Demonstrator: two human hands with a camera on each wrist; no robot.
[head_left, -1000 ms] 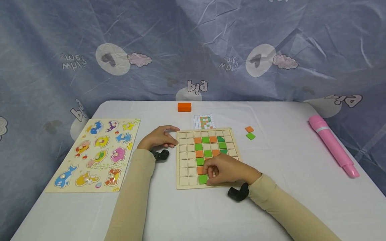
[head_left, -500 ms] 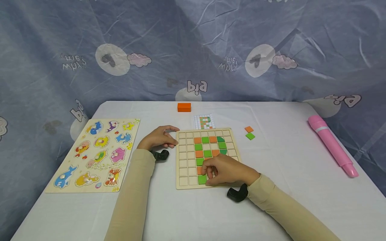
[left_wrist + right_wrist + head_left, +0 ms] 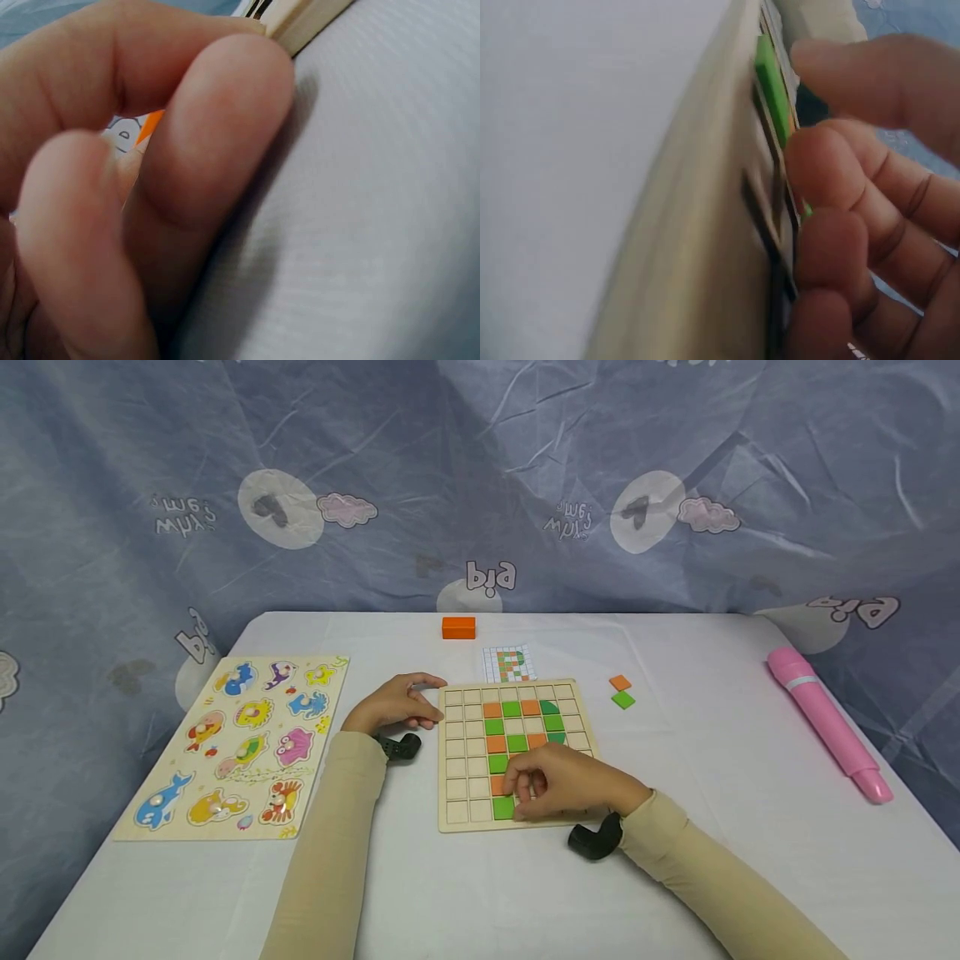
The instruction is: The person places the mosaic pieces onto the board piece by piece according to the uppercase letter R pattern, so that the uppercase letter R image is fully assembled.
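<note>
A square wooden grid board [image 3: 457, 789] lies on the table, its cells partly filled with orange and green tiles. My left hand [image 3: 396, 700] is at its far left corner, index finger and thumb touching the edge. Over the near part of the board, my right hand [image 3: 562, 781] has its fingers loosely bent. Thumb and fingertips are beside the green tile [image 3: 503, 808] in the nearest row, which the right wrist view shows seated in the board [image 3: 682, 262]. Nothing shows between those fingers. The right hand hides several near cells.
Behind the board lie a printed pattern card [image 3: 491, 670] and an orange block [image 3: 458, 627]. One loose orange tile [image 3: 620, 682] and one green tile [image 3: 623, 700] are to the right. A pink cylinder [image 3: 832, 722] lies far right; an animal knob puzzle [image 3: 198, 768] lies left.
</note>
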